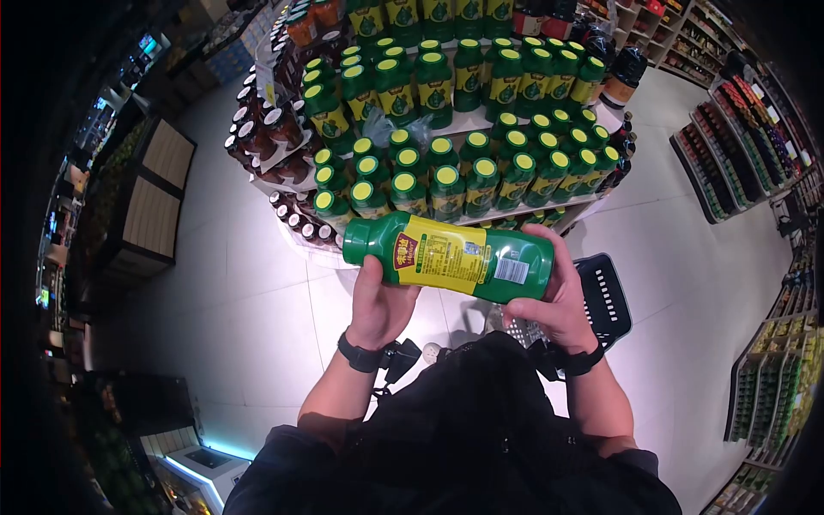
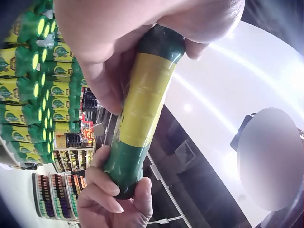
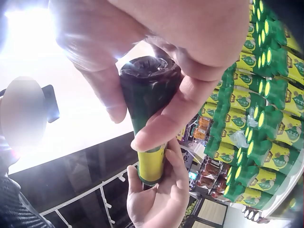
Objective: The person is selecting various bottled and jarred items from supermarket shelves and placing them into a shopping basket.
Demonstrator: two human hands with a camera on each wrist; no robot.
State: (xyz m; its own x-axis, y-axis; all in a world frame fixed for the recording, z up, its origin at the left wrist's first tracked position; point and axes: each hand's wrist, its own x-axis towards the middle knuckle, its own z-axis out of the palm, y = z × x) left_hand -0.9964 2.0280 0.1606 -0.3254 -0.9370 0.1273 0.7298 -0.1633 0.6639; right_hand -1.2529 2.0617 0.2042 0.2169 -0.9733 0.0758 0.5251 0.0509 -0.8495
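A green plastic bottle (image 1: 442, 257) with a yellow label lies sideways in front of the person's chest, its printed back and barcode facing up. My left hand (image 1: 382, 305) grips it at the capped end, thumb on the near side. The right hand (image 1: 562, 300) holds the base, with the thumb on the near edge and fingers round the far side. In the left wrist view the bottle (image 2: 145, 102) runs between both hands. In the right wrist view the dark base of the bottle (image 3: 151, 71) sits between the right hand's thumb and fingers.
A tiered display stand (image 1: 481, 124) of similar green bottles with yellow caps rises just ahead. Brown bottles (image 1: 275, 129) fill its left side. A dark shopping basket (image 1: 605, 296) is below at the right. Shelves (image 1: 730, 142) line the far right, wooden-sided crates (image 1: 154, 184) the left.
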